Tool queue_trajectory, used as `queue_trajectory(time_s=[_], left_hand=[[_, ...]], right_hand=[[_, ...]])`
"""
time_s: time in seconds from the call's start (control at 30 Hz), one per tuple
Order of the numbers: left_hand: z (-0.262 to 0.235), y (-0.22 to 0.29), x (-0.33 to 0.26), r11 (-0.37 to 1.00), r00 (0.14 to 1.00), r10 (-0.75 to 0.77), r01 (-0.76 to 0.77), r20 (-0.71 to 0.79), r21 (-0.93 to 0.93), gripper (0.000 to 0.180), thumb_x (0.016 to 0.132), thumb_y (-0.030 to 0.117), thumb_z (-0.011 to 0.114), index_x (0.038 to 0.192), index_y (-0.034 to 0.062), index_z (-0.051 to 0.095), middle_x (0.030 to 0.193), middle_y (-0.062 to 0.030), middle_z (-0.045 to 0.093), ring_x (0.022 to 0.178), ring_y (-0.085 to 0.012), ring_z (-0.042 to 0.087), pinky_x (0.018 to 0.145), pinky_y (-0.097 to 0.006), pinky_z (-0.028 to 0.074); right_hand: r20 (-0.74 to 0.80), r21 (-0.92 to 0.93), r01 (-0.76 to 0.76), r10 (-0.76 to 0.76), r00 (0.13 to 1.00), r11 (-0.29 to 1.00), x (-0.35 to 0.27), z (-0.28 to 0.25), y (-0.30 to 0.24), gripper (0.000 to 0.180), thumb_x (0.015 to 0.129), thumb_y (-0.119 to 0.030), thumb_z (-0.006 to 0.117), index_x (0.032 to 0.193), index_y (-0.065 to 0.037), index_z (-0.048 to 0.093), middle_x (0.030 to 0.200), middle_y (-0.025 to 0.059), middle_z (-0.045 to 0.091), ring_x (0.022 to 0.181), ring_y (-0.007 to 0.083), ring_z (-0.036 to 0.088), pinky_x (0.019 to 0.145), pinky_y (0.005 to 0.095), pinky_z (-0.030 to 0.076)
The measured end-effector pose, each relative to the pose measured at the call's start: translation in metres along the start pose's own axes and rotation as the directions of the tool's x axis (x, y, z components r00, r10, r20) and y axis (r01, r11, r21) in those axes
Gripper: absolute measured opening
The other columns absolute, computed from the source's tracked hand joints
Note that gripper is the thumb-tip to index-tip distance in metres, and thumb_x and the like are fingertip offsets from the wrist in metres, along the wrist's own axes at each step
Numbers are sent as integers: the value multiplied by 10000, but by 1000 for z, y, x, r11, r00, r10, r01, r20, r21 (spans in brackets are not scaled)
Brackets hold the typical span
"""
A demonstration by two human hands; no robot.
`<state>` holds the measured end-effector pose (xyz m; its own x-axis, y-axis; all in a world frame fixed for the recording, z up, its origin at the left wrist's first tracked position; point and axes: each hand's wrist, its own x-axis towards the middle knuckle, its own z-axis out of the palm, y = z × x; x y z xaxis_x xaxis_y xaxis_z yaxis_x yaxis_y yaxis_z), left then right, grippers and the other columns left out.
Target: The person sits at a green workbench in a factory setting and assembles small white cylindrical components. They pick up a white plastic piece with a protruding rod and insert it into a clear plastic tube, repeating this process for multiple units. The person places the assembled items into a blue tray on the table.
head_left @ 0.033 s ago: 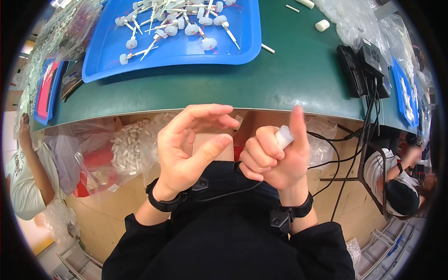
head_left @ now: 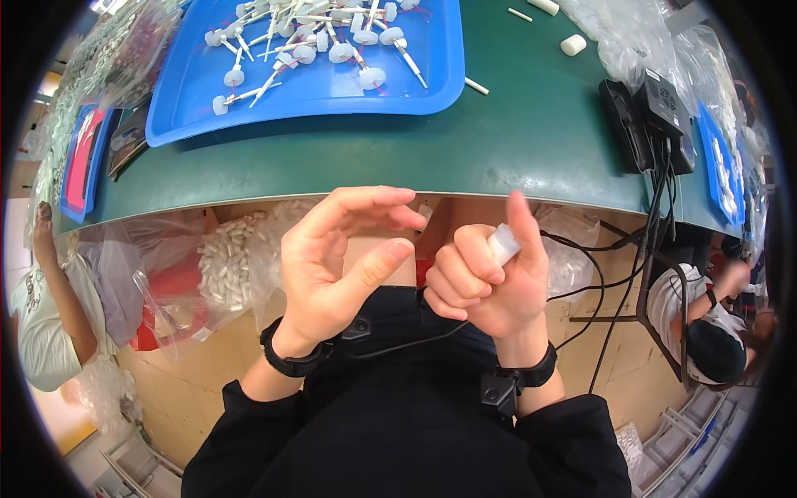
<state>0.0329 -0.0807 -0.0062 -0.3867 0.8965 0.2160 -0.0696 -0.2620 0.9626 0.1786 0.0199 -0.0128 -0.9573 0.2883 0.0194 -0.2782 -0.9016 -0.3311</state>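
My right hand (head_left: 490, 278) is closed round a small white plastic cylinder (head_left: 504, 243). Its fingers curl over the piece, whose pale end sticks out by the index finger; the thumb points up, apart from it. The rest of the cylinder is hidden in the fist. Beside it, my left hand (head_left: 336, 261) holds nothing, its fingers curved and the thumb apart from them. Both hands are in front of the green table's (head_left: 531, 158) near edge. Beyond that edge lies a blue tray (head_left: 332, 106) of white stick-like parts with round pale heads and thin red threads.
Loose white pieces, one a short cylinder (head_left: 573, 46), lie right of the tray. A black device (head_left: 662, 104) with cables hangs at the table's right edge. Below the table, a clear bag (head_left: 228, 270) holds many white pieces. Other people sit at far left and far right.
My right thumb has tipped slightly to the left, toward the white plastic cylinder. My left hand has hardly moved.
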Motion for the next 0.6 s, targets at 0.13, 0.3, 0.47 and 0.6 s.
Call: queue_trajectory(time_s=[0.13, 0.3, 0.47, 0.6], left_hand=[[3, 2, -2, 999, 999, -34, 34, -2, 10, 307, 796, -8, 637, 1097, -34, 581, 1001, -113, 628, 935, -189, 621, 844, -315, 479], [13, 6, -6, 988, 994, -71, 58, 88, 144, 392, 744, 26, 692, 1103, -61, 561, 1037, -146, 603, 987, -221, 590, 895, -340, 446], [20, 4, -6, 985, 986, -163, 160, 42, 59, 346, 728, 32, 722, 1054, -22, 618, 1116, -125, 586, 905, -188, 619, 744, -286, 507], [15, 19, -4, 867, 920, -371, 392, 126, -307, 283, 847, 53, 615, 1105, -59, 583, 1162, -131, 558, 642, -156, 641, 476, -210, 500]], right_hand=[[20, 4, -23, 22, 1000, 1000, -1, -7, 2, 526, 963, -432, 194, 540, -140, 302, 503, 10, 330, 452, 132, 274, 453, 281, 327], [-45, -245, -22, 11, 999, 969, -3, 0, 4, 637, 938, -584, 113, 571, -119, 350, 536, 9, 365, 490, 123, 335, 487, 271, 359], [-208, -633, -93, -54, 977, 768, -4, 22, 10, 883, 869, -682, 1, 834, 27, 527, 742, 87, 520, 619, 181, 523, 616, 303, 497], [-272, -454, -160, 34, 962, 876, -1, 33, 12, 772, 921, -609, 68, 1132, 12, 474, 783, 84, 533, 652, 167, 527, 651, 307, 497]])
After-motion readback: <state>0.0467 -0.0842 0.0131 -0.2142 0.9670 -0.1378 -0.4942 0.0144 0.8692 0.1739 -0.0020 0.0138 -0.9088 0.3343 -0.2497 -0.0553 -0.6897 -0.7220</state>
